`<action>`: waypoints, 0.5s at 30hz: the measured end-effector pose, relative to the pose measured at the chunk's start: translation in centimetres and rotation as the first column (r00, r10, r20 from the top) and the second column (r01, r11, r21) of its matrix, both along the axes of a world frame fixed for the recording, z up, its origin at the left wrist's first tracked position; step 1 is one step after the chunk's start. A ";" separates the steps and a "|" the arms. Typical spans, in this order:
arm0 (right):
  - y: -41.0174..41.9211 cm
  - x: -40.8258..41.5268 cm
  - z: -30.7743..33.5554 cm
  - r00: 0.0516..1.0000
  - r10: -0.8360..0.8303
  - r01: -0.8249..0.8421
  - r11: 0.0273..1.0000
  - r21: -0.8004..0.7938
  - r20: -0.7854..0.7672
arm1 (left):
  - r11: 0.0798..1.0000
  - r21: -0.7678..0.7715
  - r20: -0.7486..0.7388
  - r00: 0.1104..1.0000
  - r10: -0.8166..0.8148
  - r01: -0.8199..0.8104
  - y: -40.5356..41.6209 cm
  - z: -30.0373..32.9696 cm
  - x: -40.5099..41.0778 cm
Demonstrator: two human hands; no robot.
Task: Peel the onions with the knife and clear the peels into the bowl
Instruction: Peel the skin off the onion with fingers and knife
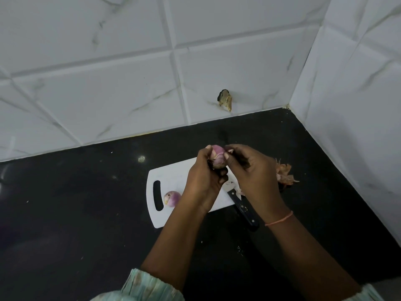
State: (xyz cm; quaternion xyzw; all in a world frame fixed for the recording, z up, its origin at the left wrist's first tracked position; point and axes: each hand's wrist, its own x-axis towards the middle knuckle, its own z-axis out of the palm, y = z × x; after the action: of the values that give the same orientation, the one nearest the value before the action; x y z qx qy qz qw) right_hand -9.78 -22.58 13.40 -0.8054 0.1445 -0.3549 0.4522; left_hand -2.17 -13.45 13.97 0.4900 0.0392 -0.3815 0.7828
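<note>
I held one onion point(218, 157) in my left hand point(204, 177), fingers curled round its underside and thumb on its near face, raised above the far part of the white cutting board point(173, 170). The skin on the side facing me was pale purple and mostly bare. My right hand point(253, 174) met the onion from the right; its fingertips point(229, 151) pinched at a thin flap of skin on the upper right of the bulb, so both hands were closed on the same onion. A second onion point(172, 198), purple and apparently peeled, lay on the board below and to the left of my left hand, just beside the board's handle slot point(157, 195). The knife point(240, 206) lay untouched beneath my right wrist, black handle pointing toward me and off the board's near edge; the blade was mostly hidden under my hands. A heap of dry peels point(285, 173) sat on the black counter point(86, 213) just beyond my right hand, to its right. An orange thread point(280, 218) circled my right wrist. No bowl was in view.
</note>
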 end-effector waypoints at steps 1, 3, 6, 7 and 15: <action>-0.1 0.0 0.3 1.000 0.021 -0.021 1.000 0.013 -0.023 | 1.000 0.007 0.006 1.000 0.009 -0.009 0.0 0.0 0.0; -0.2 0.0 0.5 0.998 0.043 -0.043 0.999 0.017 -0.050 | 1.000 0.024 0.019 1.000 0.014 -0.014 0.0 -0.2 -0.2; -0.4 0.1 0.4 0.997 0.040 -0.039 0.999 0.021 -0.072 | 0.998 0.056 0.051 0.999 -0.016 0.014 0.1 -0.6 -0.1; -0.4 0.3 0.3 0.997 0.035 -0.033 0.999 0.024 -0.073 | 0.998 0.064 0.069 0.997 -0.035 0.030 0.1 -0.8 0.1; 0.0 1.6 -1.9 0.994 -0.083 0.079 0.995 -0.059 -0.066 | 0.999 0.018 -0.009 0.999 -0.045 0.045 0.0 -2.3 1.0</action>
State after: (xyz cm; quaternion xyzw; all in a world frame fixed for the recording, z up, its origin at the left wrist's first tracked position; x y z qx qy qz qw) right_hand -8.21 -22.55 11.52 -0.8231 0.1823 -0.3490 0.4093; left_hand -1.12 -13.47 11.66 0.4964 0.0351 -0.4007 0.7693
